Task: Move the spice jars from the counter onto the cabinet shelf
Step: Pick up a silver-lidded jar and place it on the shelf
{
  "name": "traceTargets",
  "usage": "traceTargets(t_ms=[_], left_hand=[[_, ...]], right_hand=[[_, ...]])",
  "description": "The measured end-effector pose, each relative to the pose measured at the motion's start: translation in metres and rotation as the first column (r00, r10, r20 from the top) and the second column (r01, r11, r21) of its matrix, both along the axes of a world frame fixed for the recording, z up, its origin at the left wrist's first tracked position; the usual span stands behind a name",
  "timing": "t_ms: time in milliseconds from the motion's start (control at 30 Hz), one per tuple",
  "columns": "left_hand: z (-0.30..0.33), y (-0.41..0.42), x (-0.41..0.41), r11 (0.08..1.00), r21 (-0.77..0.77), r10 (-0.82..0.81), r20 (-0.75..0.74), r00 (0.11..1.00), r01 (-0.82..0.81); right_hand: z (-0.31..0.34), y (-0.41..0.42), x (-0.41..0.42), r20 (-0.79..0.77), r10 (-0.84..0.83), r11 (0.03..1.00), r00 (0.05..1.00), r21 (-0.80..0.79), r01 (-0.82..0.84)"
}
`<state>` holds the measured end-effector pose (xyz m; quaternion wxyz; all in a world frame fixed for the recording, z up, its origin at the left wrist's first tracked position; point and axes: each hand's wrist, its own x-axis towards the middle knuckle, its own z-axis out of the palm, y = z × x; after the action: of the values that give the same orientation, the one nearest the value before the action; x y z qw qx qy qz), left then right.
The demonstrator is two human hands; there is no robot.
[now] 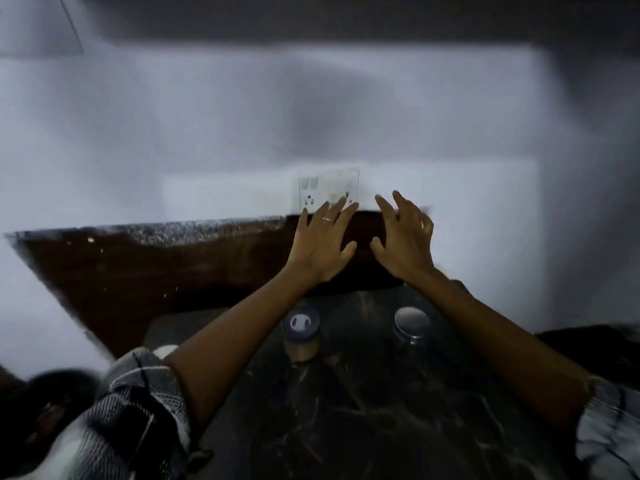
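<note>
Two spice jars stand on the dark marbled counter (363, 410). The left jar (300, 332) has a dark lid with a white pattern and tan contents. A second jar (411, 323), to the right, has a shiny silver lid and a clear body. My left hand (323, 242) and my right hand (403, 237) are raised beyond the jars, side by side, fingers spread, holding nothing. Both hands hover in front of the wall, well apart from the jars. The whole view is blurred.
A white socket plate (329, 192) sits on the pale wall behind my fingertips. A dark brown speckled ledge (145, 265) runs along the wall to the left. A dark cabinet underside (346, 19) spans the top. A dark blurred object (52, 403) lies at the lower left.
</note>
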<state>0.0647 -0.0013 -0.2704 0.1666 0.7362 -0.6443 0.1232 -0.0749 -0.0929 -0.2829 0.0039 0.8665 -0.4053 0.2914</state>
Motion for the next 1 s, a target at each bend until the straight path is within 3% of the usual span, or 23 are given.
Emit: traceTargets(t_ms=[233, 433, 533, 800, 1000], left_hand=[[-0.116, -0.013, -0.028, 0.956, 0.290, -0.016, -0.120, 0.993, 0.050], [-0.188, -0.033, -0.055, 0.813, 0.551, 0.028, -0.358, 0.933, 0.187], [-0.211, -0.037, -0.075, 0.737, 0.633, 0.114, -0.464, 0.879, 0.238], [-0.226, -0.042, -0.094, 0.732, 0.584, 0.148, -0.639, 0.755, 0.351], [-0.203, -0.034, -0.080, 0.885, 0.365, 0.126, -0.786, 0.606, 0.289]], right_hand=[[-0.108, -0.020, -0.038, -0.263, -0.095, 0.948, 0.960, 0.269, 0.167], [-0.175, -0.045, -0.064, -0.441, 0.006, 0.745, 0.897, 0.600, 0.290], [-0.197, -0.046, -0.070, -0.385, 0.033, 0.683, 0.922, 0.682, 0.260], [-0.208, -0.044, -0.070, -0.207, -0.065, 0.758, 0.976, 0.625, 0.183], [-0.164, -0.032, -0.045, -0.129, -0.076, 0.800, 0.989, 0.583, 0.138]])
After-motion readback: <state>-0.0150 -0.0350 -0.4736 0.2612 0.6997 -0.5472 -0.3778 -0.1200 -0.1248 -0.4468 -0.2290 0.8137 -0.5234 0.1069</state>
